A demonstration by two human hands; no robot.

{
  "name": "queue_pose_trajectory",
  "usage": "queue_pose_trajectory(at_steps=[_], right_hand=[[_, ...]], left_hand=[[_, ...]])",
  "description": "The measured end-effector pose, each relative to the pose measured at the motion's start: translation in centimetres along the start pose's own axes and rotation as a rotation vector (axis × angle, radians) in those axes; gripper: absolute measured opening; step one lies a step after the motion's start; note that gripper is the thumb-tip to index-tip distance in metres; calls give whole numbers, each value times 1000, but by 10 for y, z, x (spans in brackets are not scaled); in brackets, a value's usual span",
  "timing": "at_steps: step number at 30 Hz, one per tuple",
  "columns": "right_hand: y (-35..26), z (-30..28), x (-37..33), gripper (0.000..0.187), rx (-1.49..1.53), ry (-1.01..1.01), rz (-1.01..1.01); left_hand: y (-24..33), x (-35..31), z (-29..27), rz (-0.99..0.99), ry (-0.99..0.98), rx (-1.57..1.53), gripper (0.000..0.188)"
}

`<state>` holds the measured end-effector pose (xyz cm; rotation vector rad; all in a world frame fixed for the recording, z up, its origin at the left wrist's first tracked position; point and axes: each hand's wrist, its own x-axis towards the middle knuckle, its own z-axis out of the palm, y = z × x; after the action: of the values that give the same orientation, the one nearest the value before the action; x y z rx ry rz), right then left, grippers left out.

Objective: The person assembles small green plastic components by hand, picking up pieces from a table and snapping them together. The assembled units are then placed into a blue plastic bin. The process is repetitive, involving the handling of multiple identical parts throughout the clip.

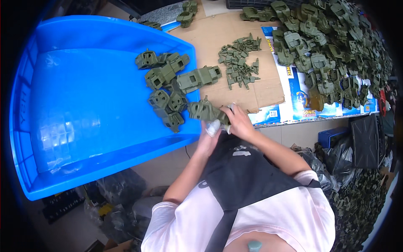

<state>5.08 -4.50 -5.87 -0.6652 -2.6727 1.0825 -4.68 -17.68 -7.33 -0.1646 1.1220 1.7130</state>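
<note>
Between my hands, at the bin's near right corner, is an olive-green plastic part that looks like a toy vehicle body. My left hand grips it from below, with a white cover on a fingertip. From the right, my right hand is closed on its other end, also with white fingertip covers. Whether a smaller piece sits in my fingers is hidden. Similar green bodies are piled in the right end of the blue bin, and one body lies across its rim. Small green pieces lie loose on the cardboard.
A large heap of green bodies covers the table's right side, over printed sheets. A few more bodies lie at the back. Dark plastic bags, a black crate and many small green parts are below at right.
</note>
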Motion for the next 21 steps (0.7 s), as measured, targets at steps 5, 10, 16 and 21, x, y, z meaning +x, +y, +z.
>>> queue_pose_trajectory(at_steps=[5,10,16,21], right_hand=[[-29,-53,-42,70,115,202,-193],[5,-78,-45,69,1040,106,269],[36,-75,-64,80,489,226,316],[68,-90,-64,88,605,42,310]], left_hand=[[24,14,59,355,-102,284,52],[31,19,79,72,-304,305,58],[-13,-2,124,294,-506,830,104],[-23,25,117,238,-518,849,100]])
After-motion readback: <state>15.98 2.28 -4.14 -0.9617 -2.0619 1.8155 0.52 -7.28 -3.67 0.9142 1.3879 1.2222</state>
